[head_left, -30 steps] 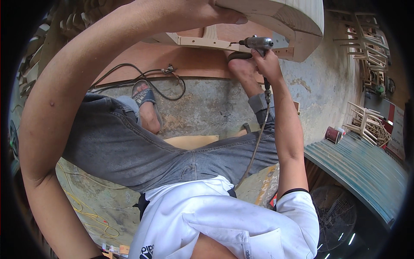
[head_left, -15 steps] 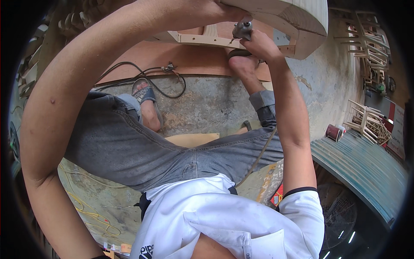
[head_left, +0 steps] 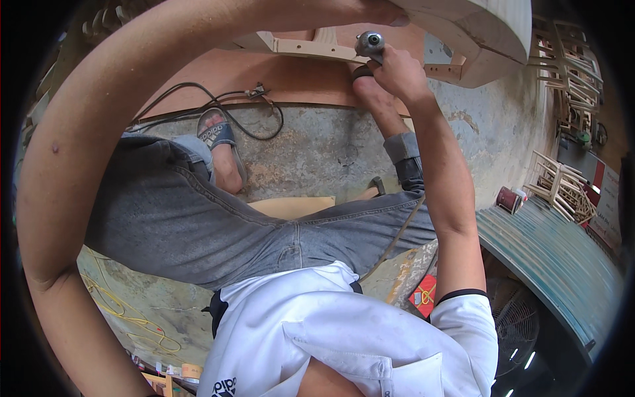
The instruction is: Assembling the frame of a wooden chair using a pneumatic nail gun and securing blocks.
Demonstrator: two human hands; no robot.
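My right hand [head_left: 401, 74] is wrapped round the grip of a metal pistol-shaped power driver [head_left: 370, 44]. The driver's round rear end faces me; its tip is hidden. Beside it is a pale wooden rail [head_left: 311, 49] with small holes, part of a large wooden frame [head_left: 473, 30] at the top. At the upper edge, my left hand [head_left: 387, 12] holds that frame, its thumb lying against the wood and its other fingers mostly out of sight. Whether the driver touches the rail, I cannot tell.
A brown board [head_left: 297, 89] lies under the frame. A black hose [head_left: 274, 126] loops near my sandalled foot [head_left: 221, 142]. To the right are a corrugated sheet [head_left: 549, 258], stacked wooden chair frames [head_left: 562, 185] and a fan [head_left: 516, 317]. Yellow cord [head_left: 122, 308] lies at left.
The driver has tilted, so its rear end now faces me and its bit no longer shows. The wooden frame and my left hand appear slightly farther right in view.
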